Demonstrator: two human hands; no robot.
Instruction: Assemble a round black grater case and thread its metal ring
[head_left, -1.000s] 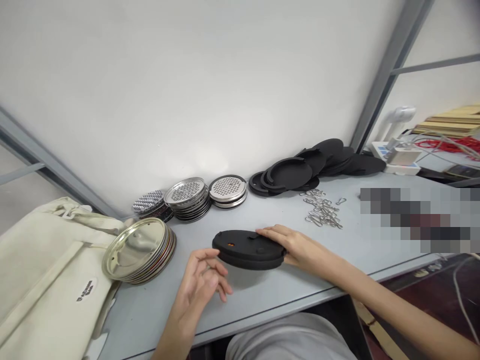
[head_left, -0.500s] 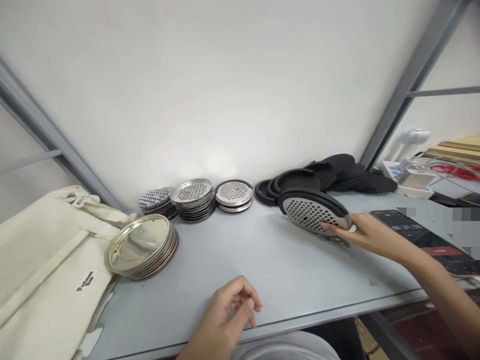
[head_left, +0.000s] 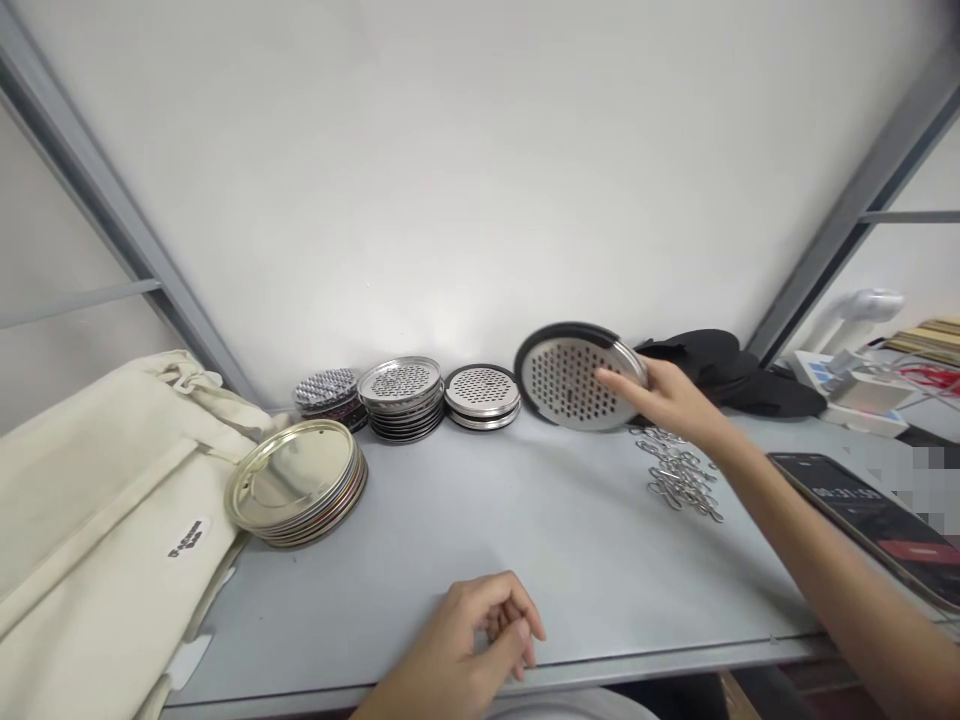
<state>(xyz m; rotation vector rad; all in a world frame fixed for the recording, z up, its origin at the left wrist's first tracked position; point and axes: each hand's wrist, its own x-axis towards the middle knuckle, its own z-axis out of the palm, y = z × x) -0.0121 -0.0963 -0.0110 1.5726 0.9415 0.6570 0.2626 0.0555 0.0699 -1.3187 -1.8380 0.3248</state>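
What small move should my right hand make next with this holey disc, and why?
I'd probably tip the holey disc flatter, gently: your right hand grips it by one side, steeply tilted, while the short stack beside it lies flat. Your left hand is empty and could help steady it.

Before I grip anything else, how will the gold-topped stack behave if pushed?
The gold-topped stack would probably slide apart, since its layers look separate. Its top disc looks smooth and shiny, so likely slippery. Its flat, metallic look suggests stiffness.
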